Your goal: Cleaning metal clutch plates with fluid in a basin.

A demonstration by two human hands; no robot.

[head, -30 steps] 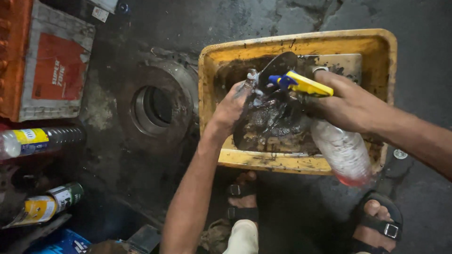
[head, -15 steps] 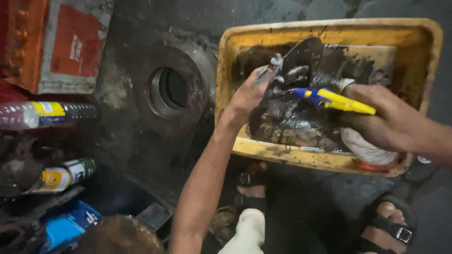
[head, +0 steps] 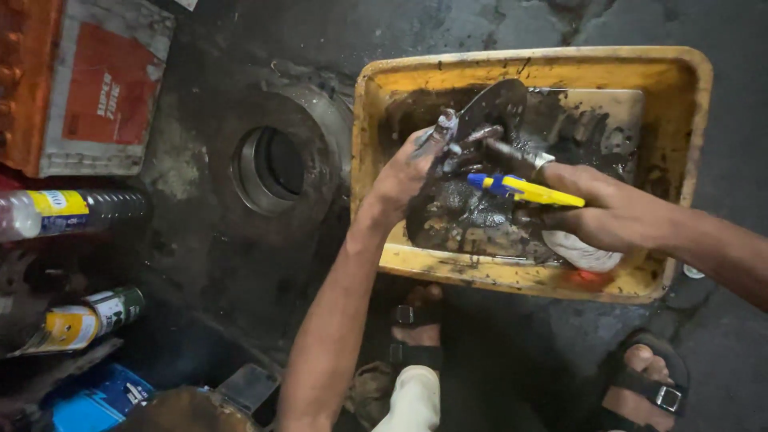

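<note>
Hands are working inside a yellow tub [head: 688, 104]: the left hand [head: 404, 176] is closing its fingers on a greasy metal part [head: 480, 192] near the tub's left wall, while the right hand [head: 608, 212] is gripping a blue-and-yellow brush [head: 520, 189] over it. Bare tub floor is lying open toward the far right corner.

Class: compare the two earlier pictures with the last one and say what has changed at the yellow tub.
The right hand turned its brush from slanting to nearly level. The left hand still grips the greasy part in the tub. Brush, part and the plastic bottle stay held.
</note>
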